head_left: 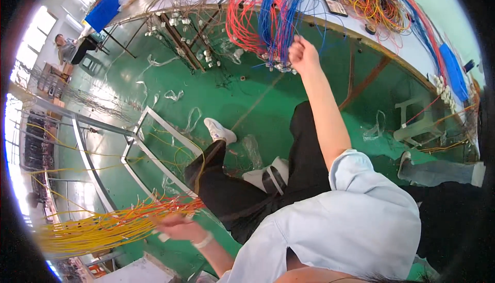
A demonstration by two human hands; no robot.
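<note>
My right hand (304,54) is closed at the table's front edge, beside a hanging bundle of blue wires (281,12). What its fingers hold, if anything, is too small to make out. Left of the blue bundle, red wires (240,17) also hang over the edge, with white connectors at the lower ends. Low on the left, my left hand (180,228) is by a long bundle of yellow wires (93,229) with orange-red wires (165,205) among them. Motion smears its fingers, so their grip is unclear.
A long white table (356,28) curves across the far side, bearing a tangle of yellow and orange wires (374,4). A metal frame (98,164) stands at left. A plastic stool (417,118) is at right. Plastic scraps lie on the green floor. Another person (72,48) sits far left.
</note>
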